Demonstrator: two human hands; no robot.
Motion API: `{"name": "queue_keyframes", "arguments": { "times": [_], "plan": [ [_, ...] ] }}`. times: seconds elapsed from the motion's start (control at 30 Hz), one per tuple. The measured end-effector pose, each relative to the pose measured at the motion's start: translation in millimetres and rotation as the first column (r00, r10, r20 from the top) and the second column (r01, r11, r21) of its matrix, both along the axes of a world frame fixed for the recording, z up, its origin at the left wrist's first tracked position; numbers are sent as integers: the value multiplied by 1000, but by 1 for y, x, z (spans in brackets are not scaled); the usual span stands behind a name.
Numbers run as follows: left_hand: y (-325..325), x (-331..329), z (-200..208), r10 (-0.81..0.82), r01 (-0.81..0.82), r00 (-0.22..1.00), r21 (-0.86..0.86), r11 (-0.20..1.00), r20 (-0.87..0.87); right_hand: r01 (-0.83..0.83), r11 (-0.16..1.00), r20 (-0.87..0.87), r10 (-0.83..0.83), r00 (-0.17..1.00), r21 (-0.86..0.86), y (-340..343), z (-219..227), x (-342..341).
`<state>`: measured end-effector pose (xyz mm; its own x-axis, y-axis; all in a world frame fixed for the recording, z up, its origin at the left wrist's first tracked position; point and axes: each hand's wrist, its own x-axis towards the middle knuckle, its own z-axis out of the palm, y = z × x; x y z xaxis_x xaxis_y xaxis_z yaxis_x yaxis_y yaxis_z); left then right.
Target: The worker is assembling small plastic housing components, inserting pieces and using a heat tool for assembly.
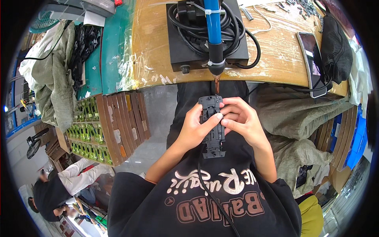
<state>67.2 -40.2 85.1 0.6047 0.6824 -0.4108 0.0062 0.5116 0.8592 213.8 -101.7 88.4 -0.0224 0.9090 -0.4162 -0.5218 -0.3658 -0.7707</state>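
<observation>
A long black plastic housing (213, 136) with moulded ribs and slots is held above my lap, its long side pointing away from me. My left hand (200, 125) grips its left edge, with the thumb lying across the top. On the right edge, my right hand (241, 118) has its fingers curled in against the part; whether a small piece is pinched there is hidden. Just over the far end of the housing stands the copper-coloured tip of a blue and black soldering-iron-like tool (214, 39), pointing down. Tip and housing look touching or nearly so.
A black box (177, 51) with coiled black cable sits on the wooden table (276, 59). To the right lie a phone (312, 59) and a black pouch (335, 49). Stacked trays (118, 126) of yellow-green parts stand left. Grey cloth (304, 110) hangs right. Another person (51, 193) works at lower left.
</observation>
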Motion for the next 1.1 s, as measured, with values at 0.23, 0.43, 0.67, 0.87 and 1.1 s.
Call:
{"name": "queue_keyframes", "arguments": {
  "times": [0.23, 0.43, 0.67, 0.87, 1.1],
  "plan": [
    [1, -1, 0, -12, 12, 1000, -24, 1000, 7, -5, 1000, -9, 5, 1000, -1, -1, -1, 2],
    [1, 1, 0, -5, 5, 1000, 8, 1000, 24, -15, 1000, -12, 15, 1000, 1, -1, -2, 3],
    [-1, 0, -2, 10, -9, 1000, -27, 1000, 19, -15, 1000, -5, 15, 1000, 4, 0, -3, 3],
    [1, 0, -10, 19, -19, 1000, -34, 999, -14, -8, 1000, 5, 9, 1000, -21, 2, -10, 0],
    [7, 2, -8, 7, -7, 1000, 9, 1000, 4, -7, 1000, 15, 7, 1000, 13, 7, -4, 3]
  ]
}}
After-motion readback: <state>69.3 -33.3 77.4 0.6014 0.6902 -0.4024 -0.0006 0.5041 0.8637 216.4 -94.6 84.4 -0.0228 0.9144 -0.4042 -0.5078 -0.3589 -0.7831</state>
